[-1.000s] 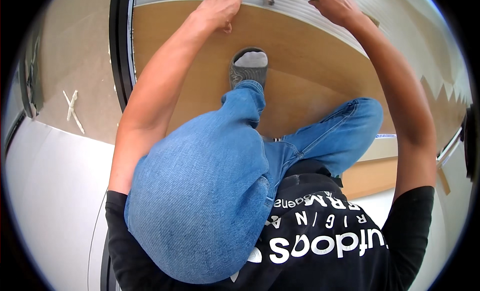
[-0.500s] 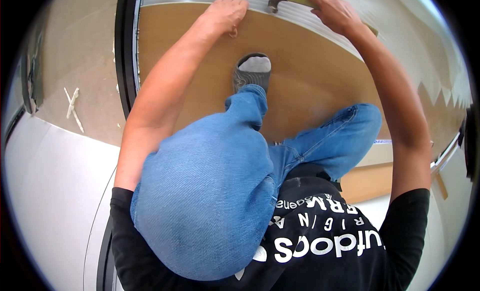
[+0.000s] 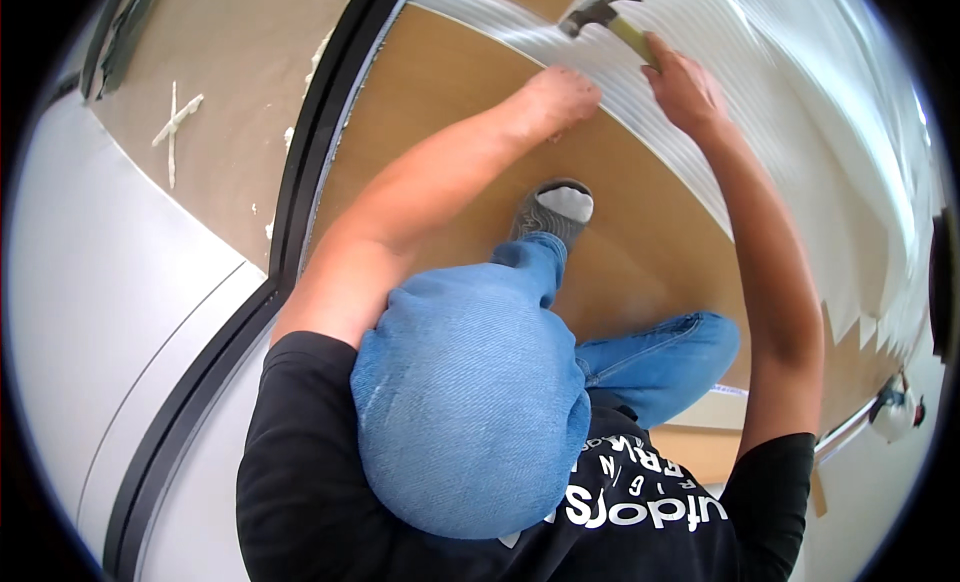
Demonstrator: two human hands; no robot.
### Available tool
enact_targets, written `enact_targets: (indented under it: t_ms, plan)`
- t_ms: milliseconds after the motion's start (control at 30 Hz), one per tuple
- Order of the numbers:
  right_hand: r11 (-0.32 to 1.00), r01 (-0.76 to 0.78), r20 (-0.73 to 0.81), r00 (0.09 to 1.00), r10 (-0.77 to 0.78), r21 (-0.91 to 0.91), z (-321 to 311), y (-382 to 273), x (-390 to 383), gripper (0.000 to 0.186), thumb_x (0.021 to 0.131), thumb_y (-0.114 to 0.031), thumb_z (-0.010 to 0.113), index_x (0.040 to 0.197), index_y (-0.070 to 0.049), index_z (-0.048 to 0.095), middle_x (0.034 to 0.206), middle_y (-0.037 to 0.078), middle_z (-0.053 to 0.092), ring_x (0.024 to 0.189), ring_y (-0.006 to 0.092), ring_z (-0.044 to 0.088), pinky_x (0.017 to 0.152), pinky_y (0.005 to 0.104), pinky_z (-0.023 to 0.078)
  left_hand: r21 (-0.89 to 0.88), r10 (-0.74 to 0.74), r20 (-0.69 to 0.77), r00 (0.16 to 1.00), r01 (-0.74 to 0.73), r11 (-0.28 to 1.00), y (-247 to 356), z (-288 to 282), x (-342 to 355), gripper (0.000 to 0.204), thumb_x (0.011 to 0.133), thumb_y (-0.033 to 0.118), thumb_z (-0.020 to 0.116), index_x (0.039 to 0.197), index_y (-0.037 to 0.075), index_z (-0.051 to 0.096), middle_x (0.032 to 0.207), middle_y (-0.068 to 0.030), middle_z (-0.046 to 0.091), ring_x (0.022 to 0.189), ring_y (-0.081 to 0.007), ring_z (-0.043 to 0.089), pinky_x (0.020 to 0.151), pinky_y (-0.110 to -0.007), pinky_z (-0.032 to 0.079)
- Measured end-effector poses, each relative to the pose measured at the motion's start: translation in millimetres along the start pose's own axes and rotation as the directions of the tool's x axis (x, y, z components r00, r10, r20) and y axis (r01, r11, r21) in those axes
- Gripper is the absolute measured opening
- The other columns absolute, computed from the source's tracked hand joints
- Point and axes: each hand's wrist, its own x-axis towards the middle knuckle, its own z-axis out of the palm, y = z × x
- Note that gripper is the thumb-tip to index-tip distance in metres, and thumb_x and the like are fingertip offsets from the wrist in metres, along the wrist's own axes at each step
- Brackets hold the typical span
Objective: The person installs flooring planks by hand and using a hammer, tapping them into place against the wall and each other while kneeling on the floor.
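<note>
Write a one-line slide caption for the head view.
Crouched on a brown board, the right hand raises a hammer while the left hand presses the ribbed white panel.

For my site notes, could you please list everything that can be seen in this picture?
Hammer: one, dark metal head, pale handle, top centre, in the right hand.
Ribbed panel: one, white, upper right, lying over the board.
Brown board: one, tan, centre, under the foot.
Black frame strip: one, left of the board.
White scraps: a few, upper left floor.
Sock: one, grey and white, centre.
Jeans: blue, centre.
Left hand: on the panel edge.
Right hand: grips the hammer handle.
</note>
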Motion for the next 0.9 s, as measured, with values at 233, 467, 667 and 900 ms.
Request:
enact_targets:
  t_ms: [233, 467, 667, 900]
  plan:
    - [1.000, 0.000, 0.115, 0.993, 0.001, -0.006, 18.4, -77.7, 65.4, 0.031, 0.103, -0.026, 0.056, 0.133, -0.016, 0.053, 0.114, 0.017, 0.071, 0.108, 0.0404, 0.067, 0.087, 0.0515, 0.053, 0.074, 0.017, -0.308, 0.951, 0.006, 0.997, 17.1, 6.6, 5.4, 0.022, 0.097, 0.017, 0.051, 0.105, 0.003, 0.065, 0.117, -0.0197, 0.070, 0.113, -0.0340, 0.067, 0.089, -0.047, 0.055]
    - [0.994, 0.079, 0.177, 0.982, -0.065, -0.073, 21.4, -82.5, 85.6, 0.047, 0.101, -0.030, 0.059, 0.147, -0.020, 0.049, 0.119, 0.017, 0.071, 0.110, 0.0399, 0.067, 0.090, 0.0512, 0.053, 0.179, 0.058, -0.377, 0.924, 0.011, 0.984, 14.0, 16.1, -2.3, 0.017, 0.093, 0.018, 0.056, 0.098, 0.005, 0.066, 0.100, -0.0160, 0.074, 0.098, -0.0296, 0.071, 0.082, -0.043, 0.056]
    - [0.990, 0.128, 0.131, 0.984, -0.119, -0.059, 31.4, -75.5, 92.7, 0.036, 0.102, -0.028, 0.057, 0.137, -0.019, 0.051, 0.113, 0.019, 0.072, 0.107, 0.0417, 0.068, 0.086, 0.0528, 0.053, 0.219, 0.086, -0.464, 0.882, 0.019, 0.976, 14.9, 15.4, 0.7, 0.016, 0.092, 0.019, 0.057, 0.097, 0.006, 0.066, 0.095, -0.0121, 0.073, 0.091, -0.0271, 0.070, 0.079, -0.041, 0.055]
    - [0.999, 0.004, 0.053, 0.999, -0.006, 0.048, 29.6, -85.5, 95.5, 0.036, 0.102, -0.028, 0.058, 0.135, -0.018, 0.053, 0.112, 0.020, 0.072, 0.106, 0.0419, 0.068, 0.086, 0.0520, 0.052, 0.234, 0.091, -0.444, 0.891, 0.017, 0.972, 14.2, 17.5, -5.3, 0.017, 0.093, 0.019, 0.056, 0.099, 0.007, 0.066, 0.097, -0.0122, 0.072, 0.093, -0.0264, 0.069, 0.082, -0.041, 0.053]
